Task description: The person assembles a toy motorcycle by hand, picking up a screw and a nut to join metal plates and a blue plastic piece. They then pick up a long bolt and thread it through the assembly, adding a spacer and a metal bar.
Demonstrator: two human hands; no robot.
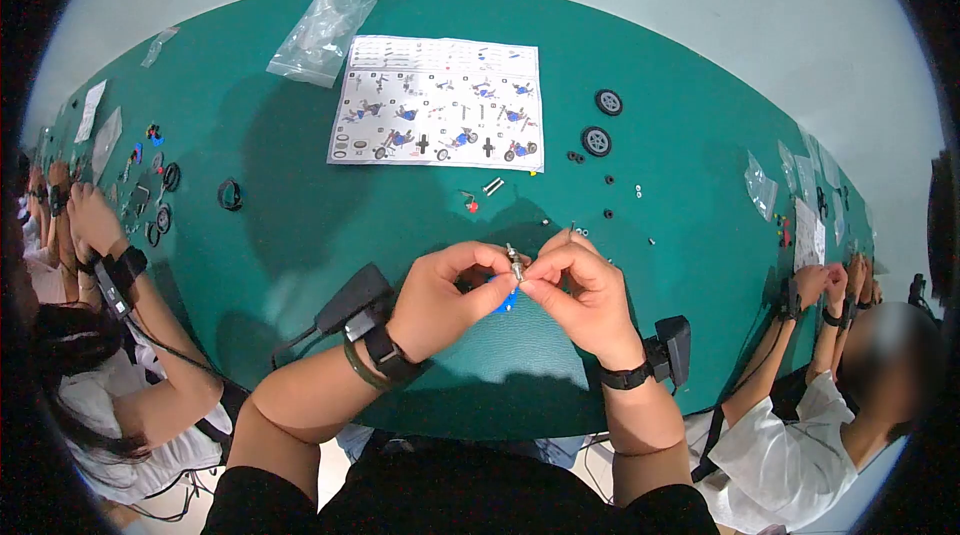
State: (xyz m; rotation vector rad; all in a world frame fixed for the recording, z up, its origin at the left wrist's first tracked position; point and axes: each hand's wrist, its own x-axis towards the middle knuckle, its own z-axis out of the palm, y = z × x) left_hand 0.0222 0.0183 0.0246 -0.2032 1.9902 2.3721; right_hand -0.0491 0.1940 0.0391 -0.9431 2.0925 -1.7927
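My left hand (457, 295) and my right hand (580, 295) meet low in the middle of the view, fingers pinched together. Between their fingertips is a small metal part (515, 263), with a blue piece (508, 301) showing just below it. My right hand's thumb and forefinger press on the metal part from the right, my left hand's from the left. A thin dark rod tip sticks up by my right hand's fingers. Beyond the hands, metal screws (493, 186) and a small red part (472, 205) lie on the green table (420, 205).
A printed instruction sheet (436, 105) and a clear plastic bag (325, 33) lie at the back. Two black wheels (596, 141) and several small black and white pieces sit to the right. A black band (230, 195) lies left. People work at both sides.
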